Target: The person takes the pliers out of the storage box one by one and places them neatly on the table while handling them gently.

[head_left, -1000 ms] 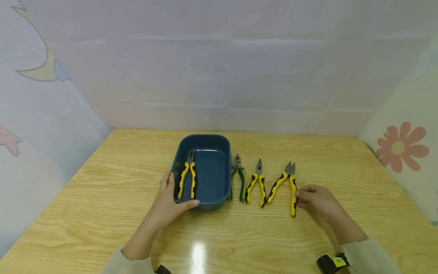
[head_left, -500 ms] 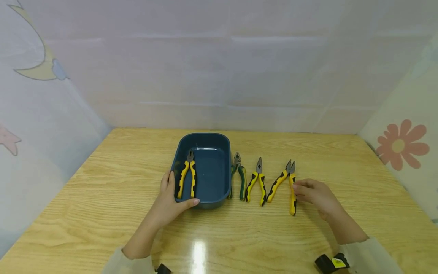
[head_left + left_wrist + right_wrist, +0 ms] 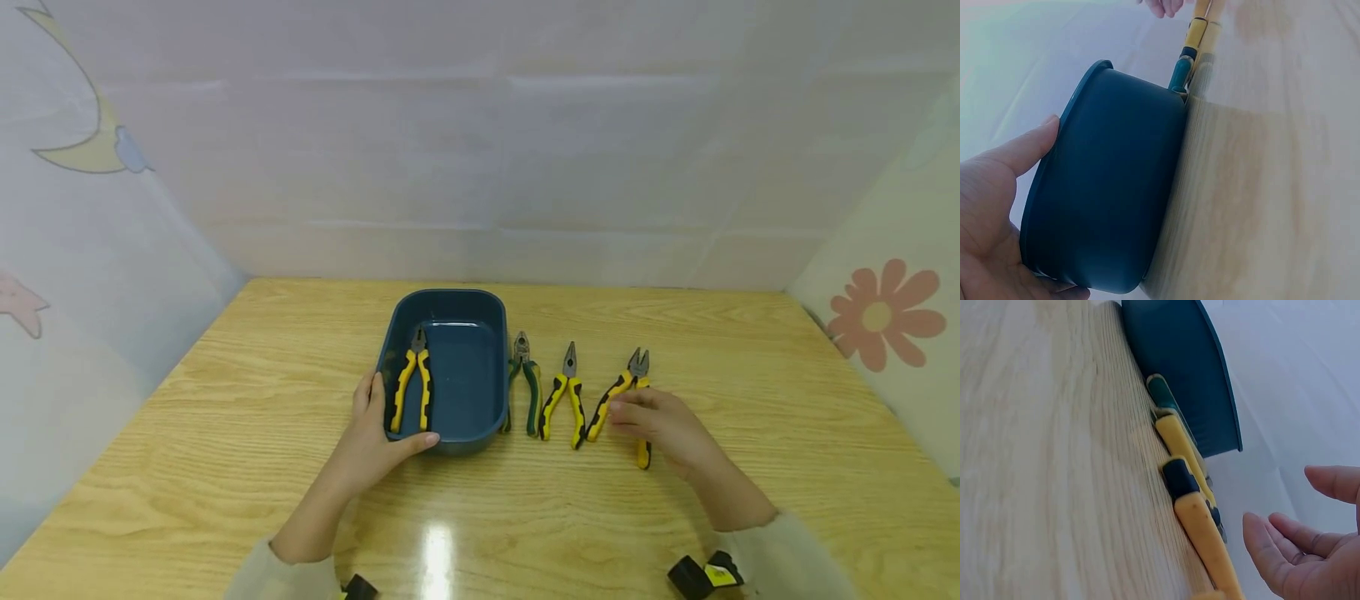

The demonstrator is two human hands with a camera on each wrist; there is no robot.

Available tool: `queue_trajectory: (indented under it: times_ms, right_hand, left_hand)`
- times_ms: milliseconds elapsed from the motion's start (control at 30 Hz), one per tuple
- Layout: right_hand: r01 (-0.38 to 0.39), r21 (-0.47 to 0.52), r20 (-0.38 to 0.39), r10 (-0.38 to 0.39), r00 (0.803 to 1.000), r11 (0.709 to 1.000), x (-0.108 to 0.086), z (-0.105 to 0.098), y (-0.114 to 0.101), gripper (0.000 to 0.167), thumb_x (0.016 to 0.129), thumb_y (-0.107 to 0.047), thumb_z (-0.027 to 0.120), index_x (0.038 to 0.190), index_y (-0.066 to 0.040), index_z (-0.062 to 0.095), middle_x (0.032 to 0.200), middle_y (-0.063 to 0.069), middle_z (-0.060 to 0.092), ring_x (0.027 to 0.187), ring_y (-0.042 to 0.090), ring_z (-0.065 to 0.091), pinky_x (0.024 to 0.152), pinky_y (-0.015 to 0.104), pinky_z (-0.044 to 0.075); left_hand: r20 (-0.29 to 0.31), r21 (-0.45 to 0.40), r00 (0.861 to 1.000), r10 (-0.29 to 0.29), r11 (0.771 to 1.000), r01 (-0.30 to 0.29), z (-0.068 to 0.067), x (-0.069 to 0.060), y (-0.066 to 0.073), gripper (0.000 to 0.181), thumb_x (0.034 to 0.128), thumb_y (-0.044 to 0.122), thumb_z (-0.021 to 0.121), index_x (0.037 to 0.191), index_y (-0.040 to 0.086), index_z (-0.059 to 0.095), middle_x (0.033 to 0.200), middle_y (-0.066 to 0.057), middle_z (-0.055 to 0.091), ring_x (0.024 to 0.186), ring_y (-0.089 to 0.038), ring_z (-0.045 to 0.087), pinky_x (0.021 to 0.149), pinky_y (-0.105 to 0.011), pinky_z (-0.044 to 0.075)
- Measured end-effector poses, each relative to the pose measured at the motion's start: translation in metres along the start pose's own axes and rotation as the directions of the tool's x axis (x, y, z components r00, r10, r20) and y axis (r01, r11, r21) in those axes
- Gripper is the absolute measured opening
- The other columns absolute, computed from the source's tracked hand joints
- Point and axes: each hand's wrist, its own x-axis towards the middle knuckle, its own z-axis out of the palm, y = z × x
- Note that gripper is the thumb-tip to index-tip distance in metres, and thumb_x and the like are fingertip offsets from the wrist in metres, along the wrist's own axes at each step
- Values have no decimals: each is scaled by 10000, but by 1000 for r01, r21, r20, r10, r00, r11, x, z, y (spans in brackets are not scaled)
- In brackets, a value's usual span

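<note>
In the head view, my left hand (image 3: 366, 454) holds the near left corner of a dark blue plastic bin (image 3: 467, 383), thumb along the front rim and fingers round the left side. Yellow-and-black pliers (image 3: 401, 393) lie inside, toward the left wall. Hovering over another pair, the yellow-and-black pliers (image 3: 639, 365) farthest right, is my right hand (image 3: 663, 429); it covers part of their right handle. In the right wrist view its fingers (image 3: 1266, 553) are spread from the thumb, gripping nothing, apart from the orange-yellow handle (image 3: 1207, 540) below.
Green-handled pliers (image 3: 533, 400) lie against the bin's right side. Yellow-and-black long-nose pliers (image 3: 576, 412) sit between them and the rightmost pair. All rest on a wood-grain table (image 3: 225, 400), with pale fabric walls (image 3: 480, 167) behind and at both sides.
My right hand has moved left, from beside the rightmost pliers' right handle to above their handles. The left hand, bin and pliers stay in place.
</note>
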Motion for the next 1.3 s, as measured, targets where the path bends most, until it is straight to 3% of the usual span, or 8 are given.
queue_trajectory:
  times_ms: [233,400,667,1100,1300]
  right_hand:
    - [5,81,39,-8,999,997,5,20,-3,468,872,-176,517,1141,182,382,1057,236,484,921,263,551,807,332,433]
    - [24,101,76,-32,997,995,8,32,-9,487,875,-180,512,1159,190,371,1063,232,483,956,304,529,820,335,425]
    - [10,142,54,-18,998,990,11,51,-22,454,836,-233,574,1088,127,461,1039,205,517,961,307,527,824,353,422]
    - [46,213,135,-76,988,976,19,70,-39,441,850,-217,555,1093,134,443,1038,224,491,986,341,495,841,347,411]
    - [66,248,160,-108,981,967,23,77,-47,434,853,-208,550,1079,148,447,986,185,519,937,277,527,838,348,413]
  left_hand:
    - [0,-1,1000,-7,1000,7,0,0,-1,1124,665,538,647,1373,76,-94,1407,-62,-154,1239,-392,134,912,-523,269]
    - [-6,-2,1000,1,1000,-1,1,1,-1,1124,664,539,647,1374,73,-89,1405,-67,-149,1239,-388,137,908,-521,277]
    - [-3,-2,1000,-6,1000,6,0,0,0,1123,666,535,648,1373,71,-91,1404,-71,-149,1230,-401,154,902,-524,284]
    - [0,-1,1000,1,1000,-1,1,0,-1,1113,674,523,648,1373,66,-89,1409,-94,-149,1248,-397,81,920,-534,243]
    - [4,-10,1000,1,1000,-1,1,0,-1,1105,682,513,647,1372,75,-96,1410,-62,-157,1256,-374,74,930,-523,236]
